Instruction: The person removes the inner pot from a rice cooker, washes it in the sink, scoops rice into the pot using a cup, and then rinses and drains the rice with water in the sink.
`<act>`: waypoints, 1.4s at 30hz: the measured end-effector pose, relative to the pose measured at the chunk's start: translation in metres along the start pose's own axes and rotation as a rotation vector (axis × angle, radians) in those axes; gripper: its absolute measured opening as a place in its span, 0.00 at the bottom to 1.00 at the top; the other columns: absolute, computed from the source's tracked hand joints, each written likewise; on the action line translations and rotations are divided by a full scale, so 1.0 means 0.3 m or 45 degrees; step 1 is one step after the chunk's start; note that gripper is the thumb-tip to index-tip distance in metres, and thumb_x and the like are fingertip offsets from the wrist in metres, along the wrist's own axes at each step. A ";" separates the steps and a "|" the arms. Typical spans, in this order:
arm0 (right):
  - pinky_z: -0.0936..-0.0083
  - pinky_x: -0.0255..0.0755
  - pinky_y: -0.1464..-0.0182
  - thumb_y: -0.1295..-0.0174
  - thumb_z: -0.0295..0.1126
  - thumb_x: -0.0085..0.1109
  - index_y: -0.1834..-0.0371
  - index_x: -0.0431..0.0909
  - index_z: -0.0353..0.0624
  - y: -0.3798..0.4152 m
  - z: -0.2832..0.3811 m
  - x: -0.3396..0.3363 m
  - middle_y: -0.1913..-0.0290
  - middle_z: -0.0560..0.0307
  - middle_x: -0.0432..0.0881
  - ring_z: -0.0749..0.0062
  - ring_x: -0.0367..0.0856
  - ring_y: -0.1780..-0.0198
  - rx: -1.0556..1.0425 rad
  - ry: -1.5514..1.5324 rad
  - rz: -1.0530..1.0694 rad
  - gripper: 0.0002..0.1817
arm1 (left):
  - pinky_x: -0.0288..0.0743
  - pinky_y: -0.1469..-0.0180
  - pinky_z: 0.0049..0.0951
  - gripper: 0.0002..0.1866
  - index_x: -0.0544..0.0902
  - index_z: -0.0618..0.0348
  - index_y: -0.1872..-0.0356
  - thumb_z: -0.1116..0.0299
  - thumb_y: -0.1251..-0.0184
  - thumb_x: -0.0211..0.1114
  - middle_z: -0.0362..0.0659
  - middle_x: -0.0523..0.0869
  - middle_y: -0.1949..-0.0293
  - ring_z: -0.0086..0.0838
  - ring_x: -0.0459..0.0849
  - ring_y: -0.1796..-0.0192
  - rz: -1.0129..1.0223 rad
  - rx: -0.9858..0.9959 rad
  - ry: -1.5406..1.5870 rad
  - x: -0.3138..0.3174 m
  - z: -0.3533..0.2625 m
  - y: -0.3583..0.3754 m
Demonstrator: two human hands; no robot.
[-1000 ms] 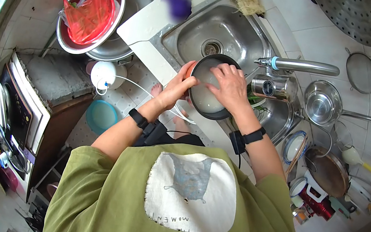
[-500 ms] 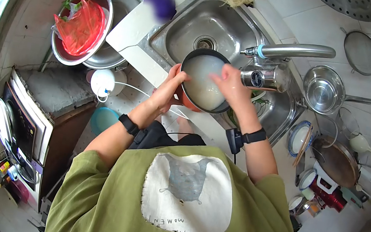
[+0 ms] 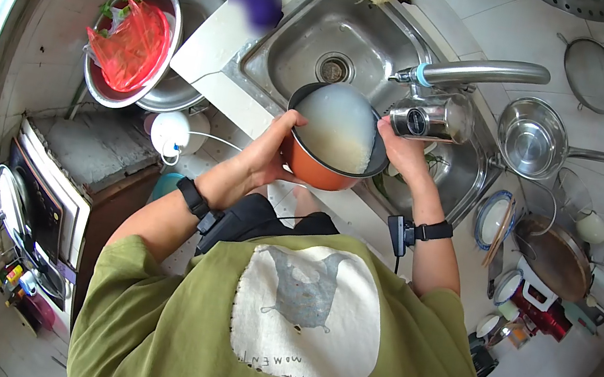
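Note:
An orange pot with a dark inside is held over the near edge of the sink, tilted away from me. Cloudy whitish water lies toward its far side, and pale rice grains show on the near side. My left hand is wrapped round the pot's left side, thumb at the rim. On the right, my right hand grips the rim, with its far fingers hidden. Just beyond that hand is a metal cylinder with a dark label, below the faucet.
The steel sink basin with its drain lies beyond the pot. A second basin at right holds greens. A steel saucepan and a round griddle pan are farther right. Stacked bowls with a red plastic bag stand left.
My right hand has come out of the pot's water and now grips the right rim. The pot has tilted away from me, baring rice on the near side.

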State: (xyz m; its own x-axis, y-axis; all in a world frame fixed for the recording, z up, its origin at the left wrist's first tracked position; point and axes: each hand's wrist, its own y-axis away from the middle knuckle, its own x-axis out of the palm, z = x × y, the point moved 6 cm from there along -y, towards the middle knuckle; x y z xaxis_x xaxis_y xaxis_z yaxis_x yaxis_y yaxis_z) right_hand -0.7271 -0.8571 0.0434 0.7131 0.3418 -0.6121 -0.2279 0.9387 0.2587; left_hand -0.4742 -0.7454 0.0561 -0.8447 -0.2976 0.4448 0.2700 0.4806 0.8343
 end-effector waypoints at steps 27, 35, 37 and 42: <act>0.56 0.79 0.51 0.25 0.44 0.58 0.53 0.89 0.37 0.078 -0.069 0.043 0.61 0.40 0.90 0.44 0.90 0.56 0.286 0.138 0.223 0.19 | 0.69 0.31 0.73 0.36 0.78 0.55 0.32 0.39 0.33 0.61 0.54 0.83 0.37 0.55 0.84 0.36 -0.029 -0.196 -0.235 0.038 -0.068 0.037; 0.56 0.78 0.52 0.26 0.43 0.60 0.57 0.89 0.38 0.063 -0.105 0.042 0.63 0.41 0.90 0.44 0.89 0.56 0.240 0.067 0.124 0.18 | 0.71 0.32 0.71 0.36 0.79 0.56 0.34 0.38 0.33 0.61 0.54 0.84 0.37 0.54 0.84 0.36 -0.018 -0.305 -0.253 0.037 -0.069 0.011; 0.56 0.78 0.52 0.26 0.43 0.60 0.58 0.88 0.37 0.048 -0.139 0.051 0.64 0.41 0.89 0.44 0.89 0.57 0.224 0.053 0.121 0.18 | 0.72 0.33 0.71 0.36 0.80 0.56 0.35 0.38 0.33 0.61 0.53 0.85 0.38 0.53 0.85 0.37 -0.032 -0.346 -0.235 0.032 -0.068 0.002; 0.57 0.76 0.54 0.26 0.42 0.59 0.60 0.87 0.36 0.041 -0.134 0.051 0.67 0.40 0.86 0.45 0.87 0.61 0.259 0.035 0.229 0.18 | 0.75 0.35 0.68 0.39 0.77 0.58 0.33 0.36 0.34 0.60 0.55 0.81 0.36 0.54 0.83 0.36 0.018 -0.346 -0.282 0.051 -0.082 0.001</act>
State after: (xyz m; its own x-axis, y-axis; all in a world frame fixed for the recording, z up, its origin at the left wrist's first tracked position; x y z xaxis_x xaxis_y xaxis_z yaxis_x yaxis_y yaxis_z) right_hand -0.7457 -0.8384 0.0073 0.6542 0.5063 -0.5619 -0.2096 0.8352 0.5084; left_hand -0.4756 -0.7702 0.0712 -0.9119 -0.0920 0.4000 0.3701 0.2375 0.8981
